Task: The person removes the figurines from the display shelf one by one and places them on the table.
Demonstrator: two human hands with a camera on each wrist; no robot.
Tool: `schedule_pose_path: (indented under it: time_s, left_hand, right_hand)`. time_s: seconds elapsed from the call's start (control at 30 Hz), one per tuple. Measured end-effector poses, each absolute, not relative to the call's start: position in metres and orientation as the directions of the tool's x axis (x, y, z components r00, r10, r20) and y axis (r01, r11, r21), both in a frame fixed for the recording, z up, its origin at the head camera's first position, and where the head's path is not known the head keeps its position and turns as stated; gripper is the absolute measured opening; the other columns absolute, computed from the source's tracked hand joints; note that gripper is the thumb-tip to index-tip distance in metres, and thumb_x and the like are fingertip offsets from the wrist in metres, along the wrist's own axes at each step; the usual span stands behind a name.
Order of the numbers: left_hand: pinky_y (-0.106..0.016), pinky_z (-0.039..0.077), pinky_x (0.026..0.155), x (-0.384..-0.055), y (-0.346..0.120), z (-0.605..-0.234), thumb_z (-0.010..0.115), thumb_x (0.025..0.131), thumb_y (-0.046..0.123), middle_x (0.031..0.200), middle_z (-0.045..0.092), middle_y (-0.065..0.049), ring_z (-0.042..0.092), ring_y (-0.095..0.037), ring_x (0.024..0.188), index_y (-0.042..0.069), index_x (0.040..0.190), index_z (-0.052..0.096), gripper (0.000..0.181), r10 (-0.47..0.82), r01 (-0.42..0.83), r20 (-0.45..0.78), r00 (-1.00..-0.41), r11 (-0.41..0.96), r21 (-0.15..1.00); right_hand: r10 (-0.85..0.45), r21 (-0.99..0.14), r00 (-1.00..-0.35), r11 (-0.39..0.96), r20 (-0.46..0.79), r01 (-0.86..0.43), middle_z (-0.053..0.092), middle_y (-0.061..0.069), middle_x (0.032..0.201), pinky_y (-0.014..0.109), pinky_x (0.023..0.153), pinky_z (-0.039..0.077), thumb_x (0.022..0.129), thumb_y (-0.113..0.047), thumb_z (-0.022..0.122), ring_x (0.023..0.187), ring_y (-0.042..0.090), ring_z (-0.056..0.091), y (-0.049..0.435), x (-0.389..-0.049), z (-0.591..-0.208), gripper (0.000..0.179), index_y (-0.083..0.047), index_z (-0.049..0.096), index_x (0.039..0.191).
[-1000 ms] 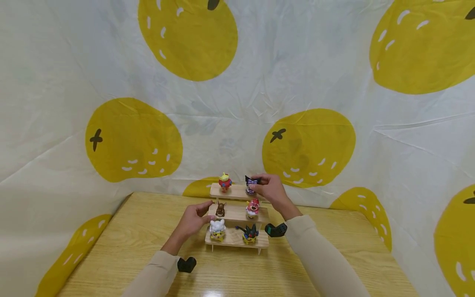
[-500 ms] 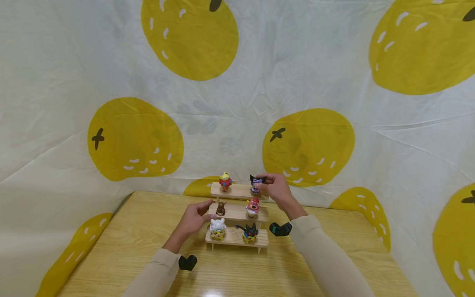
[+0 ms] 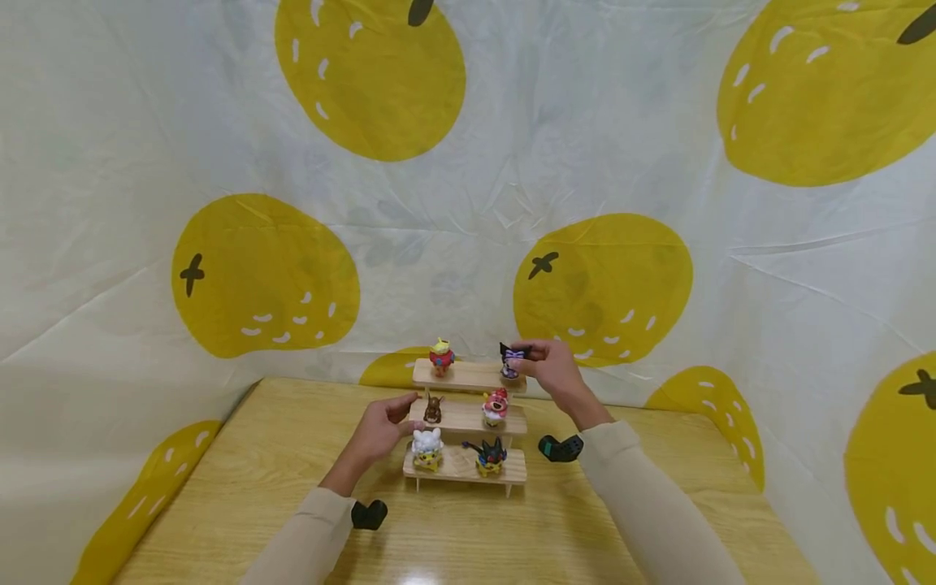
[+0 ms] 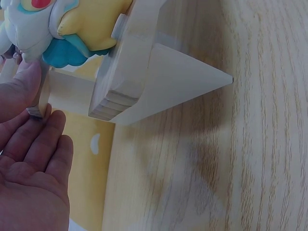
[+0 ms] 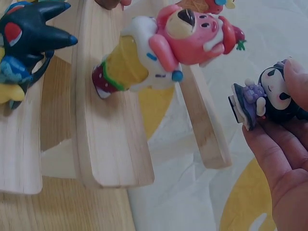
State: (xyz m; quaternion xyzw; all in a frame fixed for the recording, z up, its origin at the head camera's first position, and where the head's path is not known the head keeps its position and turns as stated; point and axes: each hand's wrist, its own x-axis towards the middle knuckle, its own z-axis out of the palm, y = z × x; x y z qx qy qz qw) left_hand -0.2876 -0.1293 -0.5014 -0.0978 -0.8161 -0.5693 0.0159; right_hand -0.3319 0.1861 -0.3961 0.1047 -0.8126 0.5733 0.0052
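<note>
A black-and-purple figurine (image 3: 512, 362) is pinched between the thumb and fingers of my right hand (image 3: 559, 374), above the right end of the top tier. In the right wrist view the figurine (image 5: 267, 96) hangs apart from the wood. My left hand (image 3: 380, 426) grips the left end of the middle tier of a wooden display stand (image 3: 464, 418), thumb above and fingers below, as the left wrist view shows. Beside that thumb is a white-hooded yellow figurine (image 3: 427, 451) on the bottom tier. A brown figurine (image 3: 433, 409) stands on the middle tier.
On the stand are also a red-and-yellow figurine (image 3: 441, 357), a pink figurine (image 3: 495, 406) and a black-hooded figurine (image 3: 491, 457). The stand rests on a wooden table (image 3: 453, 536). A fruit-printed cloth (image 3: 439, 268) hangs behind and at the sides.
My right hand has moved to the right with the black-and-purple figurine, towards the end of the top tier. The left hand keeps its grip on the stand.
</note>
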Motion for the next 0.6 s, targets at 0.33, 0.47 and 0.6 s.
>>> schedule_pose_path:
  time_s: [0.33, 0.47, 0.6]
  left_hand:
    - [-0.052, 0.05, 0.114, -0.29, -0.13, -0.501, 0.075, 0.097, 0.012, 0.154, 0.055, -0.02, 0.054, -0.041, 0.142, 0.001, 0.15, 0.055, 0.058, 0.145, 0.179, 0.135, -0.98, 0.355, 0.918]
    - [-0.052, 0.05, 0.113, -0.29, -0.13, -0.501, 0.075, 0.097, 0.012, 0.154, 0.054, -0.021, 0.054, -0.042, 0.142, 0.0, 0.15, 0.055, 0.058, 0.146, 0.179, 0.135, -0.98, 0.352, 0.919]
    - [-0.053, 0.051, 0.113, -0.289, -0.13, -0.5, 0.075, 0.096, 0.01, 0.153, 0.055, -0.023, 0.054, -0.043, 0.141, -0.001, 0.149, 0.055, 0.057, 0.15, 0.188, 0.142, -0.978, 0.359, 0.914]
  right_hand:
    - [-0.169, -0.932, -0.979, 0.323, 0.113, -0.164, 0.075, 0.018, 0.125, 0.054, 0.112, 0.052, 0.102, -0.015, 0.068, 0.112, 0.019, 0.072, 0.199, -0.331, -0.397, 0.038, -0.002, 0.067, 0.138]
    - [-0.167, -0.93, -0.98, 0.331, 0.107, -0.158, 0.075, 0.019, 0.125, 0.054, 0.113, 0.052, 0.102, -0.015, 0.068, 0.113, 0.021, 0.071, 0.203, -0.331, -0.398, 0.038, -0.003, 0.067, 0.138]
    - [-0.166, -0.927, -0.98, 0.337, 0.11, -0.162, 0.075, 0.019, 0.125, 0.051, 0.111, 0.054, 0.102, -0.014, 0.069, 0.111, 0.021, 0.072, 0.207, -0.332, -0.399, 0.037, -0.004, 0.068, 0.138]
